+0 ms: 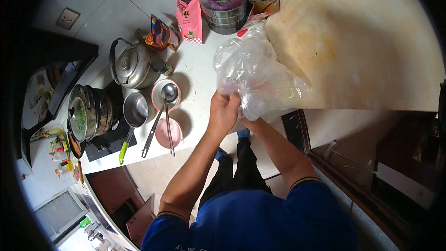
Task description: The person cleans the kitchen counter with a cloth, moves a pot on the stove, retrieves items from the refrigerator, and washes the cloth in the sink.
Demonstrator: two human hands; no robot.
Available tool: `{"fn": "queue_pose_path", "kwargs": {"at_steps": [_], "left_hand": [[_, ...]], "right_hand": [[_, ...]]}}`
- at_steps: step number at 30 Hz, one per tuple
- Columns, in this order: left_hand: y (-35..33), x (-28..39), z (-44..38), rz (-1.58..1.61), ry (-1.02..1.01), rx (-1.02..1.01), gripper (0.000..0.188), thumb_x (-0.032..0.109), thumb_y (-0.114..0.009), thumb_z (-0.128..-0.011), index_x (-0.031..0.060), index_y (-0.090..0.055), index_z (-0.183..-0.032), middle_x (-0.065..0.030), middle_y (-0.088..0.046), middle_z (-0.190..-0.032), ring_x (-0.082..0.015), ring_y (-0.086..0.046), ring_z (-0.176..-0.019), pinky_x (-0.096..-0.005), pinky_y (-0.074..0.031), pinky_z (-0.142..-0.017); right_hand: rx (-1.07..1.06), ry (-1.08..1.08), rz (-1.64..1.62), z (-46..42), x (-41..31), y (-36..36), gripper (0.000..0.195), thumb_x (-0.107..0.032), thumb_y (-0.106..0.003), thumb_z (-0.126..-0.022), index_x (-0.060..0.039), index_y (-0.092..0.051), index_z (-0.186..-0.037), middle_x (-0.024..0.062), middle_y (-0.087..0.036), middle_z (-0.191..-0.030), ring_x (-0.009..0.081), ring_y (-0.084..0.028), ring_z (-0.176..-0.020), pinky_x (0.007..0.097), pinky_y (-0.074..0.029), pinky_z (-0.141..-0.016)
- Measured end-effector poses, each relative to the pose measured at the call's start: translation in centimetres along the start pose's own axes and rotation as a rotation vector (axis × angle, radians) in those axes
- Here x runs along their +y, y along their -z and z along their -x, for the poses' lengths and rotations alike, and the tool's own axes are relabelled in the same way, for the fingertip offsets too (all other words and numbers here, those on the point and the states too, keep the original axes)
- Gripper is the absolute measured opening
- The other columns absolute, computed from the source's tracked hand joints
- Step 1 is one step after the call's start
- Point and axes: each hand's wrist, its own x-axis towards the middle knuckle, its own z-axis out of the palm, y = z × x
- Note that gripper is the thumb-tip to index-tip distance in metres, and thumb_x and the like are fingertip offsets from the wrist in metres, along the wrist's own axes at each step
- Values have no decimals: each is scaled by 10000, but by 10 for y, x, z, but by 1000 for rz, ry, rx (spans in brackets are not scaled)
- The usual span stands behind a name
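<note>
A clear, crumpled plastic bag [249, 66] lies bunched over the front of the white counter. My left hand [225, 108] grips its gathered near edge, with the thumb on top. My right hand [248, 122] reaches under the bag's near side; plastic hides its fingers, so its hold cannot be seen. Something pale, faintly green, shows blurred through the bag's right part. Left of my left hand stand a pink bowl [166, 135] and a red-rimmed white bowl [157, 92]. A ladle [170, 92] and brown chopsticks [169, 129] rest across these bowls.
A steel saucepan [135, 111] with a green-tipped handle, a metal kettle [134, 64] and a glass-lidded pot [79, 111] stand left. Behind are a pink pouch [190, 21] and a lidded bucket [224, 15]. A large stained board [348, 42] fills the right. A lower cabinet door [140, 221] hangs ajar.
</note>
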Motion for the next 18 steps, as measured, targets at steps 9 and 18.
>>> {"fn": "queue_pose_path", "kwargs": {"at_steps": [9,18], "left_hand": [[11,-143,-102,-656,228,-20,497,289,-584,-980,-88,-481,-1289,-309,-702,-1055,-490,-682,-999,-540,-548,-904],[70,-42,89,-480,52,-80,493,217,-611,-1010,-21,-470,-1418,-261,-690,-1200,-439,-688,-1070,-466,-544,-908]], "right_hand": [[-341,-197,-376,-3,-1,-18,530,-292,-703,-917,-69,-547,-1371,164,-693,-1110,396,-637,-1051,501,-480,-962],[-222,-195,-282,-38,-28,12,615,-222,-658,-912,-50,-484,-1476,310,-553,-1361,481,-540,-1244,521,-441,-1074]]}}
